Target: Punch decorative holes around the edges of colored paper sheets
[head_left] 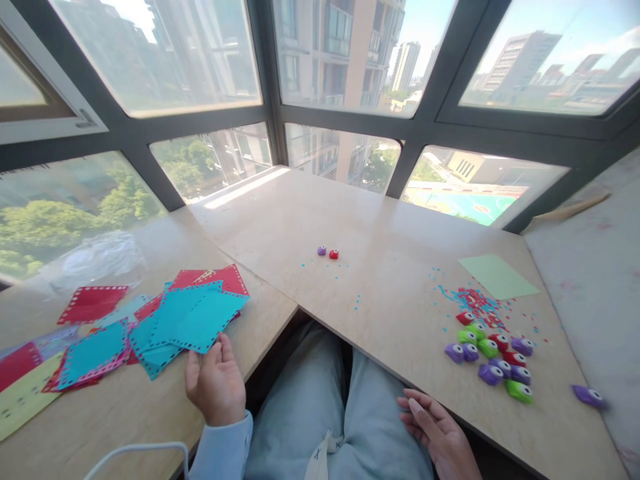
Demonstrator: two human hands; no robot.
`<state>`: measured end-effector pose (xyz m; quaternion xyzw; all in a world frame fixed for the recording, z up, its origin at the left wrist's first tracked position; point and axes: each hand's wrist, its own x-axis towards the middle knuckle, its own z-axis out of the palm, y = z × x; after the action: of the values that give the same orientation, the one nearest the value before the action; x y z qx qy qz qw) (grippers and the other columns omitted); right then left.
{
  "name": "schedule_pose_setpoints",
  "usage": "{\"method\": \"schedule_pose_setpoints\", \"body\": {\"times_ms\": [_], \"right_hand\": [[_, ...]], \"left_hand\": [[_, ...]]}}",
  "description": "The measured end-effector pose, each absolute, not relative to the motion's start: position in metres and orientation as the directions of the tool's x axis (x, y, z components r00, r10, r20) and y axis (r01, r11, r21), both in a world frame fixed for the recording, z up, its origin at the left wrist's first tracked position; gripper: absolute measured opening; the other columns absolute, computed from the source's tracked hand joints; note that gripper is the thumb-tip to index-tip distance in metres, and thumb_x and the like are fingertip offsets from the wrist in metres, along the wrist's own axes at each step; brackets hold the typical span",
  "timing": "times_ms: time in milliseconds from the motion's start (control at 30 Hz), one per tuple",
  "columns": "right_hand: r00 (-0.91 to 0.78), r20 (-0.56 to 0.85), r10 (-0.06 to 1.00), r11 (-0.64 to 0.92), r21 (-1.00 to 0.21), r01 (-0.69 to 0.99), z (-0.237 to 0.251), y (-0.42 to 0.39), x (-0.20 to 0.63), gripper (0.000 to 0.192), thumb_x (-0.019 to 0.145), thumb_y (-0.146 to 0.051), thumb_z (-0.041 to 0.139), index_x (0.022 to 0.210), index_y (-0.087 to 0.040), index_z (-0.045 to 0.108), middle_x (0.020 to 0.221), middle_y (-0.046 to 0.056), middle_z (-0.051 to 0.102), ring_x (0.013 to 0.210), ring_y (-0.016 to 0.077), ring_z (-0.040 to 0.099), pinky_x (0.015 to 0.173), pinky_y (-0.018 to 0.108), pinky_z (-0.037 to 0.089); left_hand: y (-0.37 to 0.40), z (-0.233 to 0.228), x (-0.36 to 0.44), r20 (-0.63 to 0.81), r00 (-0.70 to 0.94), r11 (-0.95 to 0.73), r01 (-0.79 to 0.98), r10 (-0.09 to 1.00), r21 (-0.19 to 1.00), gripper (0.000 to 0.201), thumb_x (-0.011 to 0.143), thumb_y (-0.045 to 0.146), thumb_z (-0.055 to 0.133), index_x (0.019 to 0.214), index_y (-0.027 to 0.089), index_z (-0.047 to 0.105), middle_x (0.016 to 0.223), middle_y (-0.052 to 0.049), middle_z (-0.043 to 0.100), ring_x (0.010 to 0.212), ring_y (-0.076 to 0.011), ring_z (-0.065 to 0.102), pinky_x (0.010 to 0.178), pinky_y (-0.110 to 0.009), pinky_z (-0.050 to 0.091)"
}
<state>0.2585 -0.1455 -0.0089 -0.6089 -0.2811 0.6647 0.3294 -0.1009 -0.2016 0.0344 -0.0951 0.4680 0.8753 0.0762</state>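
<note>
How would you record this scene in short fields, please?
Left hand: fingertips at the near corner of a blue punched sheet; grip unclear
Right hand: by the edge of the table, fingers loosely curled, nothing visible held
Left side: pile of punched sheets, mainly red and blue
Middle: purple craft punch beside red craft punch
Right side: craft-punch cluster, red-and-blue confetti, pale green sheet

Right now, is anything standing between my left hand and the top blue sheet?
Nothing visible does. Your left hand is at the near edge of the top blue sheet, its fingers meeting that edge in view; I can't tell whether they grip it.
</note>
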Motion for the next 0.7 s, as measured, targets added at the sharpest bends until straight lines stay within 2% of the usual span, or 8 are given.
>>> {"method": "schedule_pose_setpoints", "body": {"times_ms": [67, 133, 233, 300, 467, 567, 633, 700], "right_hand": [[-0.051, -0.603, 0.796, -0.606, -0.791, -0.082, -0.005, -0.147, 0.258, 0.065, 0.053, -0.059, 0.085, 0.098, -0.015, 0.070, 0.093, 0.009, 0.075, 0.075, 0.0202, 0.068, 0.073, 0.031, 0.055], [-0.049, -0.575, 0.817, -0.577, -0.814, -0.063, 0.000, -0.148, 0.258, 0.062, 0.059, -0.059, 0.083, 0.101, -0.015, 0.070, 0.095, 0.009, 0.075, 0.078, 0.0210, 0.068, 0.076, 0.032, 0.055], [-0.019, -0.529, 0.848, -0.529, -0.848, -0.029, 0.010, -0.148, 0.257, 0.060, 0.064, -0.060, 0.079, 0.103, -0.015, 0.069, 0.098, 0.009, 0.074, 0.080, 0.0217, 0.068, 0.078, 0.033, 0.055], [-0.006, -0.508, 0.861, -0.508, -0.861, -0.014, 0.016, -0.146, 0.257, 0.059, 0.066, -0.060, 0.078, 0.102, -0.015, 0.069, 0.098, 0.009, 0.074, 0.080, 0.0213, 0.068, 0.078, 0.033, 0.055], [0.018, -0.495, 0.869, -0.494, -0.869, -0.043, 0.019, -0.139, 0.265, 0.056, 0.067, -0.059, 0.078, 0.101, -0.015, 0.069, 0.097, 0.009, 0.074, 0.081, 0.0204, 0.067, 0.079, 0.033, 0.055], [0.075, -0.493, 0.867, -0.488, -0.869, -0.076, 0.018, -0.136, 0.273, 0.057, 0.065, -0.059, 0.079, 0.101, -0.015, 0.067, 0.096, 0.009, 0.073, 0.080, 0.0207, 0.067, 0.080, 0.034, 0.055], [0.134, -0.456, 0.880, -0.451, -0.890, -0.065, 0.018, -0.133, 0.280, 0.057, 0.066, -0.058, 0.078, 0.101, -0.014, 0.066, 0.094, 0.009, 0.073, 0.077, 0.0199, 0.066, 0.074, 0.032, 0.055], [0.204, -0.382, 0.902, -0.389, -0.921, -0.002, 0.019, -0.127, 0.287, 0.056, 0.069, -0.058, 0.075, 0.103, -0.014, 0.065, 0.090, 0.008, 0.072, 0.070, 0.0180, 0.063, 0.063, 0.029, 0.053]], "left_hand": [[-0.207, 0.033, -0.108, -0.227, -0.973, -0.537, -0.207, 0.029, 0.818, 0.033, 0.068, -0.002, 0.059, 0.095, 0.017, 0.057, 0.094, 0.000, 0.066, 0.102, -0.0123, 0.065, 0.100, -0.028, 0.052], [-0.211, 0.036, -0.111, -0.399, -0.912, -0.485, -0.391, 0.091, 0.782, 0.024, 0.072, -0.001, 0.055, 0.091, 0.013, 0.058, 0.094, -0.005, 0.067, 0.100, -0.0143, 0.066, 0.091, -0.023, 0.056], [-0.210, 0.045, -0.107, -0.663, -0.698, -0.378, -0.711, 0.271, 0.593, 0.026, 0.078, -0.002, 0.044, 0.094, 0.007, 0.062, 0.095, -0.011, 0.069, 0.089, -0.0121, 0.069, 0.075, -0.015, 0.058], [-0.207, 0.049, -0.105, -0.733, -0.624, -0.373, -0.770, 0.270, 0.518, 0.029, 0.079, -0.003, 0.040, 0.093, 0.007, 0.064, 0.089, -0.010, 0.070, 0.079, -0.0093, 0.069, 0.067, -0.012, 0.058], [-0.199, 0.040, -0.115, -0.668, -0.706, -0.345, -0.703, 0.237, 0.621, 0.028, 0.077, 0.002, 0.041, 0.084, 0.012, 0.066, 0.089, -0.008, 0.071, 0.071, -0.0096, 0.068, 0.059, -0.013, 0.057], [-0.190, 0.041, -0.111, -0.641, -0.731, -0.316, -0.681, 0.235, 0.660, 0.028, 0.073, 0.001, 0.044, 0.082, 0.015, 0.067, 0.090, -0.005, 0.071, 0.073, -0.0088, 0.068, 0.063, -0.012, 0.057], [-0.180, 0.050, -0.097, -0.630, -0.730, -0.291, -0.684, 0.265, 0.669, 0.026, 0.073, 0.002, 0.047, 0.082, 0.017, 0.067, 0.091, -0.004, 0.071, 0.081, -0.0087, 0.068, 0.072, -0.014, 0.057], [-0.167, 0.059, -0.077, -0.446, -0.792, -0.261, -0.574, 0.416, 0.776, 0.020, 0.079, 0.014, 0.055, 0.092, 0.020, 0.068, 0.101, -0.004, 0.071, 0.099, -0.0143, 0.067, 0.089, -0.025, 0.057]]}}
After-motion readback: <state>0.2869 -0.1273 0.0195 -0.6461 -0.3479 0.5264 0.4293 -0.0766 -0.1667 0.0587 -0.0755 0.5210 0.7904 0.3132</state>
